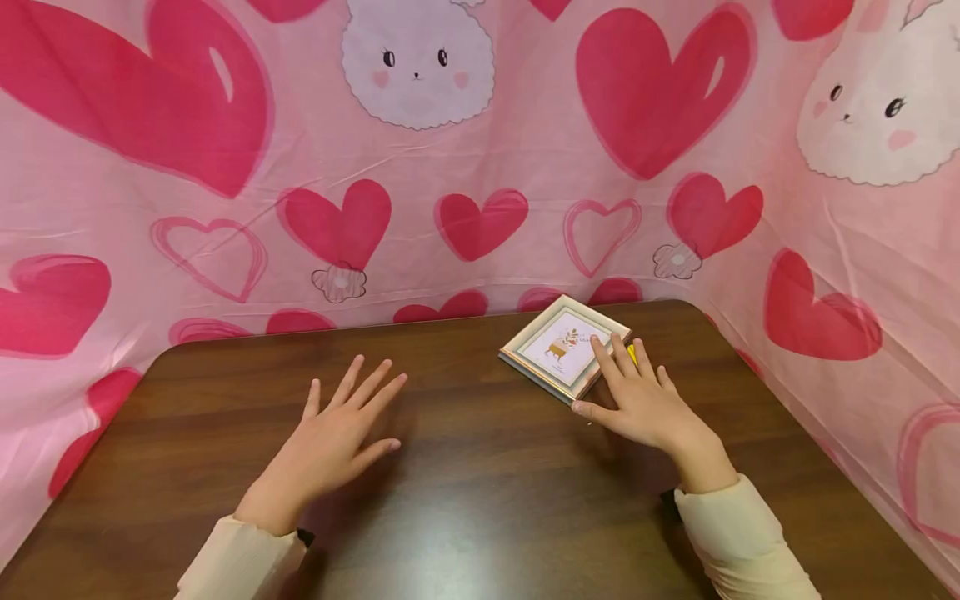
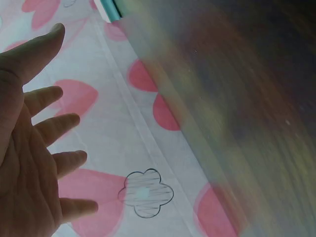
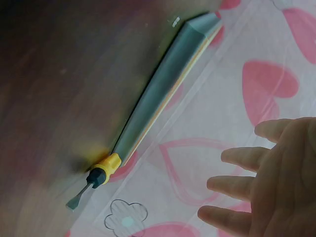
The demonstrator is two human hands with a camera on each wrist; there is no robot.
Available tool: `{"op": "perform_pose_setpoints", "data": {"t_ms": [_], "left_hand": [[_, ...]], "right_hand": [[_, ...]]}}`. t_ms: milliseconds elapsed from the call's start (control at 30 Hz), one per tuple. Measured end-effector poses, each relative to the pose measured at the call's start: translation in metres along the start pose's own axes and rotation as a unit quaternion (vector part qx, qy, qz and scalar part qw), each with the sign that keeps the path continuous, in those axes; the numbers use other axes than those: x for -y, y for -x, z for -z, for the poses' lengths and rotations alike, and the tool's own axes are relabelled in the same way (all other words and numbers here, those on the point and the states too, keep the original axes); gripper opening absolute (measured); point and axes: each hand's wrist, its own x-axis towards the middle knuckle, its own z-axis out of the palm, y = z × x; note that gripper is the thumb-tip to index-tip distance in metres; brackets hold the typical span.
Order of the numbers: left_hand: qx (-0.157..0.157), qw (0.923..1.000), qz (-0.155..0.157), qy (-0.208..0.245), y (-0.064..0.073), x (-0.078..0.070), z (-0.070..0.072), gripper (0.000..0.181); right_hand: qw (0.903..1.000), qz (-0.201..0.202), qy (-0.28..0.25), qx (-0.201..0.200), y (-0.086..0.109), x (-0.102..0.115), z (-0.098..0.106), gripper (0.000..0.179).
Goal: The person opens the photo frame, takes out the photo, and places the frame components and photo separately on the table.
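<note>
A picture frame (image 1: 555,367) with a pale gold border and a small deer-like print lies face up toward the back right of the table. Beside its right side is a short flat-blade screwdriver (image 3: 102,172) with a yellow and black handle; the head view shows only a yellow bit of it between the fingers. My right hand (image 1: 641,404) hovers spread, overlapping the frame's corner in the head view, but apart from frame and screwdriver in the right wrist view. My left hand (image 1: 330,437) is held above the table at the left, fingers spread, holding nothing.
The dark wooden table (image 1: 450,467) has rounded back corners. A pink cloth (image 1: 525,167) printed with hearts and rabbit faces hangs close behind it and along the right side. A tiny light speck (image 1: 589,423) lies near the frame's front corner.
</note>
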Motion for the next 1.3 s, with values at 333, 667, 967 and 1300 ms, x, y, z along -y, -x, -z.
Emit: {"op": "perform_pose_setpoints", "data": {"t_ms": [333,667,967,1300], "left_hand": [[-0.004,0.9993,-0.037,0.004,-0.033,-0.007,-0.005,0.077],[0.012,0.9958,-0.09,-0.012,-0.076,-0.017,-0.012,0.066],[0.007,0.9989,0.005,0.047,-0.114,-0.029,-0.025,0.056],[0.046,0.9735,0.131,0.182,-0.142,-0.041,-0.033,0.049]], "right_hand": [[0.9989,0.003,-0.045,-0.012,-0.017,0.0,0.007,0.097],[0.9899,0.037,-0.128,-0.047,-0.036,-0.002,0.007,0.087],[0.9845,0.014,-0.171,-0.036,-0.045,-0.005,0.003,0.077],[0.9914,-0.031,-0.127,-0.011,-0.046,-0.01,-0.001,0.073]]}}
